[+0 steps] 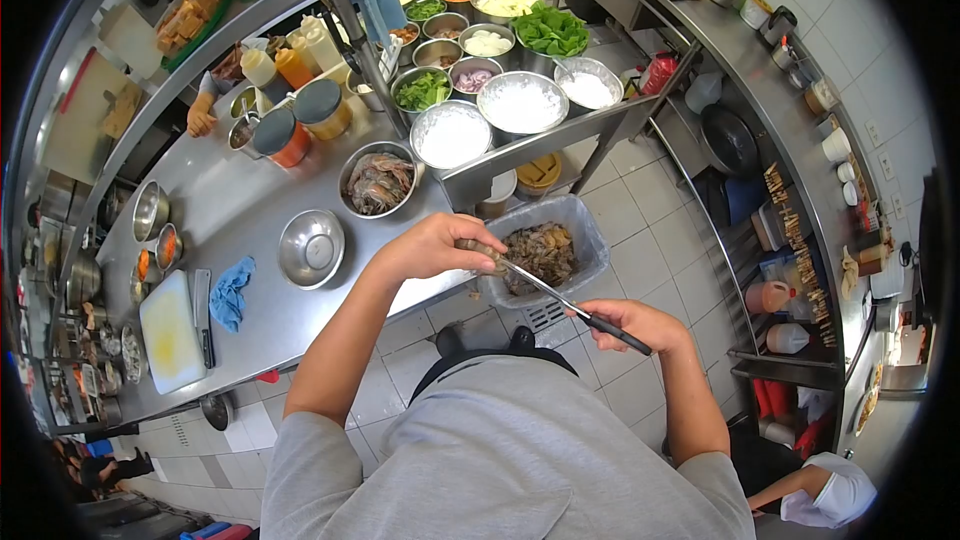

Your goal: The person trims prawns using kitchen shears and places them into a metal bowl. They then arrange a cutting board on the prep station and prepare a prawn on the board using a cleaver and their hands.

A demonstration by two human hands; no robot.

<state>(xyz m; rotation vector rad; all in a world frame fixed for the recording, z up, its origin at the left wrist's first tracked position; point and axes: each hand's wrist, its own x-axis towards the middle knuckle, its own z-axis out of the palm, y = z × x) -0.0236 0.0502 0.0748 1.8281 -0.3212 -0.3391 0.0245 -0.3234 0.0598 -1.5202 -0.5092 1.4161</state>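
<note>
Grey T-shirt, lightly creased; short sleeves above elbows. Black lower garment below hem. Dark shoes, rounded toes. Left hand, right hand bare.

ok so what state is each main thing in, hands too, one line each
Left hand, closed on a shrimp
Right hand, closed round a black-handled tool
Shrimp bowl, uncovered, heaped
Steel bowl beside it, upright, uncovered
Plastic tub, uncovered, holding dark pieces
Cutting board, flat, stained yellow
Knife, lying flat
Blue cloth beside it, crumpled
Red-orange jar, lidded
</note>
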